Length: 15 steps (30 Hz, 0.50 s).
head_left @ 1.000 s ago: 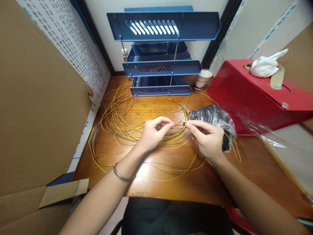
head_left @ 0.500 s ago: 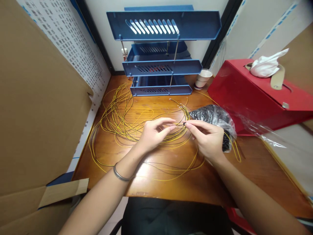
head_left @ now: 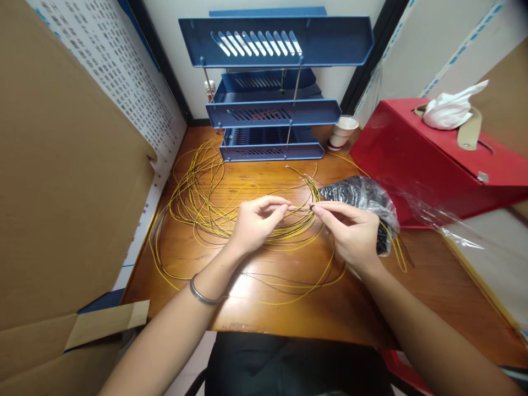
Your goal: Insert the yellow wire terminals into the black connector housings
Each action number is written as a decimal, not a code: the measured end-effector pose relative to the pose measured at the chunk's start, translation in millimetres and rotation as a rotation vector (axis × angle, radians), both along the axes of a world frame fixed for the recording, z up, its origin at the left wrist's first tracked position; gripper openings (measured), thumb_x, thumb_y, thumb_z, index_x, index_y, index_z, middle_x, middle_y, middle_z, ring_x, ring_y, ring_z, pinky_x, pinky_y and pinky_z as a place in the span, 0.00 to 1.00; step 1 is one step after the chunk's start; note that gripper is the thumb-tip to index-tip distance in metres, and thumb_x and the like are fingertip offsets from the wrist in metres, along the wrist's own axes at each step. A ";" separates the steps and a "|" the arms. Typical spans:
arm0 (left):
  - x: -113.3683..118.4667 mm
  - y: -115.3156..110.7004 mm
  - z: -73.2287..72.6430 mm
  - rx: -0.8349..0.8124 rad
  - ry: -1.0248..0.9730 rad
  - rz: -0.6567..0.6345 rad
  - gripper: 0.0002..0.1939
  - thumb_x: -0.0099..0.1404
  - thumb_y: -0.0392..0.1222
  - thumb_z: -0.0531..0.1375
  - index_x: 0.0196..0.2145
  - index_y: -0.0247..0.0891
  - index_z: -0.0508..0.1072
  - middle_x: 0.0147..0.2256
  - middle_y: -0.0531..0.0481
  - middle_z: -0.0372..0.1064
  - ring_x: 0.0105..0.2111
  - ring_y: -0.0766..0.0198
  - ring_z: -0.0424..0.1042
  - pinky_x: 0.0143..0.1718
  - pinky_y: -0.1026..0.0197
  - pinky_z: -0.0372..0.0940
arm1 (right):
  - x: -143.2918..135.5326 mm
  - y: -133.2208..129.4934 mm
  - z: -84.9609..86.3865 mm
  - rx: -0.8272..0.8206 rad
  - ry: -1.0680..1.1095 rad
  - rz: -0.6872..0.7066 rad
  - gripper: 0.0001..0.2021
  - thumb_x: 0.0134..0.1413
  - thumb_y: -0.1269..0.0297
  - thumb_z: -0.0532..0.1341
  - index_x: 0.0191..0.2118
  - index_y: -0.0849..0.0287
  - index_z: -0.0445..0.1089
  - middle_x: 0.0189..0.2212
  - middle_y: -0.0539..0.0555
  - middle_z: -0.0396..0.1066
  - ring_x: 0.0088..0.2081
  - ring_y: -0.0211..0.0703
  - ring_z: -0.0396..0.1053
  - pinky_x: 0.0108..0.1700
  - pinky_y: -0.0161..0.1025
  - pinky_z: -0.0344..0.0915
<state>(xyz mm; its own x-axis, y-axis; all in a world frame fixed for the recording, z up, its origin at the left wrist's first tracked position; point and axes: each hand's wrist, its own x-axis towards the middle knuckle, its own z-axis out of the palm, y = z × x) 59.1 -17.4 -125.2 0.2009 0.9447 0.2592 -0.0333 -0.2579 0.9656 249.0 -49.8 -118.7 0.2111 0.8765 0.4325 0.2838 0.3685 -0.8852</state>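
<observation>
Between thumb and fingertips, my left hand (head_left: 259,220) pinches a thin wire that runs toward the right. My right hand (head_left: 350,228) pinches a small black connector (head_left: 312,208) at the wire's right end; its details are too small to make out. Under and behind both hands lies a loose coil of yellow and dark wires (head_left: 198,198), spread over the wooden table. Just beyond my right hand sits a clear plastic bag (head_left: 358,192) full of small black pieces, partly hidden by that hand.
A blue tiered tray (head_left: 272,113) stands at the back, with a paper cup (head_left: 343,132) beside it. A red box (head_left: 429,148) with a tissue on top is at the right. Cardboard (head_left: 74,165) walls the left side of the wooden table (head_left: 289,316).
My left hand has shifted slightly left, and its thumb has closed against the fingers on the wire. My right hand stays almost still with the black connector.
</observation>
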 end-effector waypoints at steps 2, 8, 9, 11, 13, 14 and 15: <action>0.3 0.0 0.4 -0.002 0.003 0.006 0.09 0.63 0.42 0.66 0.36 0.32 0.80 0.35 0.41 0.83 0.33 0.61 0.82 0.33 0.65 0.76 | 0.2 0.3 -0.6 0.005 0.002 -0.001 0.03 0.53 0.67 0.70 0.34 0.55 0.83 0.33 0.53 0.83 0.32 0.43 0.79 0.35 0.37 0.75; 0.3 -1.2 2.2 -0.014 0.013 0.019 0.08 0.62 0.40 0.65 0.36 0.32 0.80 0.34 0.42 0.83 0.33 0.61 0.83 0.34 0.66 0.76 | 1.3 2.0 -1.5 0.013 -0.001 -0.029 0.03 0.53 0.67 0.70 0.34 0.55 0.83 0.34 0.53 0.83 0.34 0.44 0.80 0.37 0.39 0.75; 0.1 -1.4 2.6 -0.011 0.015 0.018 0.08 0.63 0.40 0.65 0.36 0.32 0.80 0.35 0.42 0.83 0.33 0.61 0.83 0.34 0.66 0.76 | 1.7 2.2 -1.5 0.013 -0.001 -0.032 0.03 0.53 0.67 0.70 0.34 0.55 0.83 0.33 0.53 0.83 0.34 0.44 0.80 0.37 0.39 0.75; -0.3 -2.0 3.5 0.006 0.038 0.008 0.08 0.64 0.40 0.64 0.36 0.32 0.80 0.35 0.42 0.83 0.33 0.62 0.82 0.33 0.66 0.75 | 2.3 2.3 -1.4 0.012 -0.003 -0.034 0.03 0.53 0.66 0.70 0.34 0.55 0.83 0.33 0.53 0.83 0.33 0.44 0.80 0.37 0.39 0.76; -0.7 -2.8 4.6 0.039 0.085 -0.001 0.09 0.64 0.41 0.64 0.39 0.32 0.80 0.37 0.42 0.83 0.33 0.63 0.82 0.33 0.66 0.75 | 2.6 2.4 -1.6 0.016 -0.008 -0.039 0.03 0.53 0.66 0.70 0.34 0.55 0.83 0.33 0.53 0.82 0.33 0.45 0.80 0.36 0.40 0.76; -0.7 -3.2 5.0 0.057 0.107 -0.002 0.10 0.65 0.41 0.65 0.41 0.33 0.80 0.38 0.42 0.83 0.34 0.63 0.82 0.33 0.66 0.74 | 2.6 2.6 -1.9 0.020 -0.011 -0.043 0.03 0.53 0.66 0.70 0.34 0.56 0.83 0.33 0.53 0.82 0.33 0.45 0.80 0.36 0.40 0.76; -0.6 -3.5 5.4 0.072 0.124 -0.004 0.11 0.64 0.41 0.65 0.43 0.33 0.80 0.39 0.42 0.83 0.35 0.62 0.82 0.33 0.66 0.74 | 2.6 2.7 -2.2 0.024 -0.013 -0.047 0.03 0.53 0.66 0.70 0.34 0.56 0.83 0.33 0.53 0.82 0.33 0.45 0.80 0.36 0.40 0.76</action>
<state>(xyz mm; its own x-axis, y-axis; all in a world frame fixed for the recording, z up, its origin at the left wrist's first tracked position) 58.5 -20.8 -119.8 0.2392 0.9237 0.2992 0.0843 -0.3268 0.9413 251.6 -47.1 -121.0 0.2459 0.8551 0.4565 0.3125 0.3758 -0.8724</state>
